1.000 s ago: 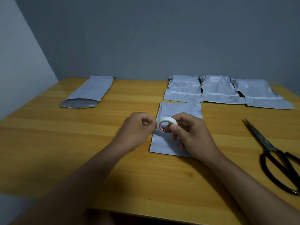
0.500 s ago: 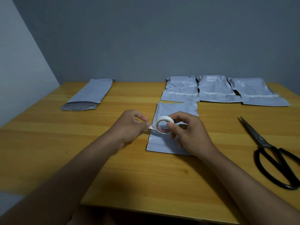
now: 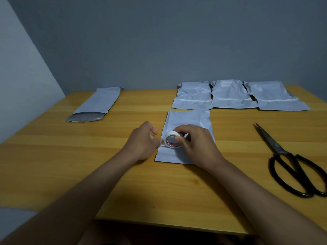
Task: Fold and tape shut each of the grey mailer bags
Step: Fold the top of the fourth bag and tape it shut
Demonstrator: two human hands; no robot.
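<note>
R hand (image 3: 196,145) grips tape roll (image 3: 172,139) over folded mailer (image 3: 187,121); L hand (image 3: 144,142), just left, pinches tape end (image 3: 161,142); pull runs leftward, crosswise to bag's long axis.

Plain room: wooden table (image 3: 70,165), bare grey wall (image 3: 159,41).

A folded grey mailer bag (image 3: 187,121) lies flat mid-bench, a white tape roll (image 3: 172,139) held upright over it. Three folded, taped bags (image 3: 230,98) sit in a row behind. An unfolded bag (image 3: 99,103) lies far left, mouth open.
</note>
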